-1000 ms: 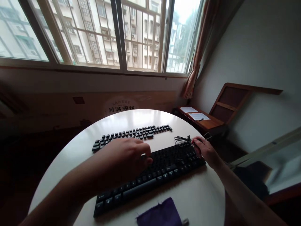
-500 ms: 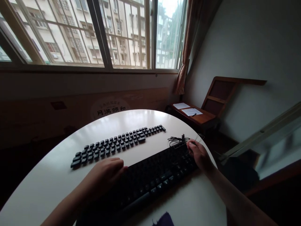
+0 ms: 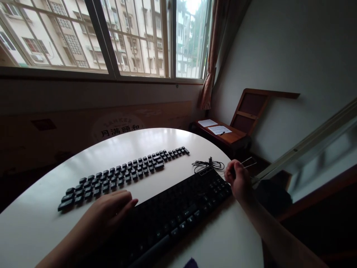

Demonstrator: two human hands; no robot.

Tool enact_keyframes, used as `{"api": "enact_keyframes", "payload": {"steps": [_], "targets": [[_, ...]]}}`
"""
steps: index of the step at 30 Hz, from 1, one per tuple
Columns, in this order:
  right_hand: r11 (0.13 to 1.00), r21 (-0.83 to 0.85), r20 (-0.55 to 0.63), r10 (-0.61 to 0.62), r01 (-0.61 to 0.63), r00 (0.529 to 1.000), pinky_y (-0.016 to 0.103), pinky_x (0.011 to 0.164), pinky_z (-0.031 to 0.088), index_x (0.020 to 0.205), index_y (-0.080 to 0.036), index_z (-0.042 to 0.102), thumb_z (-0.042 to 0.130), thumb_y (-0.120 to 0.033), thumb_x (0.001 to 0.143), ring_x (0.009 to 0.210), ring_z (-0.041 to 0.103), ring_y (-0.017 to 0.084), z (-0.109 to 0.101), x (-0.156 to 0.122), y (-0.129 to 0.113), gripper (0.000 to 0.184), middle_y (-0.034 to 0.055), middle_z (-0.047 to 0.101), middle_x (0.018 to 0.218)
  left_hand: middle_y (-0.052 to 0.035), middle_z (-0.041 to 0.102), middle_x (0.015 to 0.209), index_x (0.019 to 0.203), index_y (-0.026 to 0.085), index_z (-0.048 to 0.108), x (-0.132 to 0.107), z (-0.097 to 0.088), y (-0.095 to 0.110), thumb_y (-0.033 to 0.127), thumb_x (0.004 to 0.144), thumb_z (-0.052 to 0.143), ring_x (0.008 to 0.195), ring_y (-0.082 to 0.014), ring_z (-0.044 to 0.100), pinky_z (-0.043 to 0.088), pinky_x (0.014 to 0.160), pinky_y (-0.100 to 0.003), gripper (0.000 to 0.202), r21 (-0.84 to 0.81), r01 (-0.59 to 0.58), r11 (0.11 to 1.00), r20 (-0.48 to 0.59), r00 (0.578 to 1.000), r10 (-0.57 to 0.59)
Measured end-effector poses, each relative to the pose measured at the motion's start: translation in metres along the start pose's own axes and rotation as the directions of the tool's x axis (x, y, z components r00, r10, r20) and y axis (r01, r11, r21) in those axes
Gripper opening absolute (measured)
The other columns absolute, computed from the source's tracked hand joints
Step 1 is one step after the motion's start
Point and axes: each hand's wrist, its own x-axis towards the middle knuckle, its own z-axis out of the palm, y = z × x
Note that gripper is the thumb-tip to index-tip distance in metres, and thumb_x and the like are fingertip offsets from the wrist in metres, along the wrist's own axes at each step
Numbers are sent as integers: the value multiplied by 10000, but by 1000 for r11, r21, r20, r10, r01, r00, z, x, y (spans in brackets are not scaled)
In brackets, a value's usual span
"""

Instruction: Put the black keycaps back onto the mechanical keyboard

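A black keyboard (image 3: 178, 212) lies slanted on the white round table, with part of its keys removed. My left hand (image 3: 114, 208) rests at its left end, fingers curled by the upper edge and thumb stretched along it. Just off the keyboard's right end, my right hand (image 3: 238, 178) is closed around a thin wire keycap puller (image 3: 249, 162), whose wire loop sticks out to the right. Whether a keycap is in that fist, I cannot tell. Behind the keyboard, loose black keycaps (image 3: 119, 175) stand in slanted rows.
A coiled black cable (image 3: 208, 163) lies behind the keyboard's right end. Dark purple cloth (image 3: 191, 263) shows at the bottom edge. The table's (image 3: 156, 137) curved rim passes close to my right hand. Beyond it stands a wooden chair (image 3: 237, 136) with papers and a pen on its seat.
My right hand has moved right, off the keyboard's right part, with the keycap puller in it. My left hand stays at the keyboard's left end. The whole view has shifted to the right.
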Motion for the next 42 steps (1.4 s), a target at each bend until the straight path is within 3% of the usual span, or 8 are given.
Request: {"api": "enact_keyframes", "payload": {"steps": [3,5,11,18,31,42], "targets": [[988,-153,176,0,27,984,242,467,274,760,-215,478,387,-511,977,512,367,125,3,-6,-1,379,-33,389,590,20,532,578,629,195,499,1,2,2,412,963,424,522,-121,506,388,517,-217,405,-8,8,1000,8,1000,-8],[972,-223,228,-18,71,973,249,482,283,751,-210,490,395,-489,984,524,367,128,4,-8,-1,375,-32,385,595,16,537,582,631,194,505,1,4,2,417,965,426,535,-125,515,398,522,-216,409,-8,20,1000,17,1000,-19],[937,-319,279,-54,146,959,256,508,304,748,-210,488,364,-453,1007,545,382,137,6,-8,2,376,-25,403,613,-38,668,859,829,211,648,1,9,-1,450,958,470,752,-175,627,504,670,-239,325,-5,56,998,-46,997,-57],[889,-405,309,-87,214,947,260,515,317,740,-211,486,357,-459,1008,536,407,145,10,-8,-1,387,-15,446,611,-76,677,1129,1033,252,686,2,15,-2,451,918,563,994,-233,652,541,858,-301,260,6,1,1000,-31,1000,-1],[899,-415,275,-21,139,961,254,506,326,763,-213,504,394,-494,975,535,413,150,9,-5,1,369,-21,434,601,-64,686,1082,996,240,691,3,16,1,409,938,537,983,-218,652,536,876,-294,236,-63,-7,998,49,999,10],[821,-499,382,-78,277,921,278,579,384,731,-216,479,348,-416,1009,558,486,165,13,-9,-9,367,2,515,616,-66,695,1028,955,228,693,3,16,0,397,946,515,935,-210,650,533,850,-287,245,-94,7,996,64,998,-1]]}}
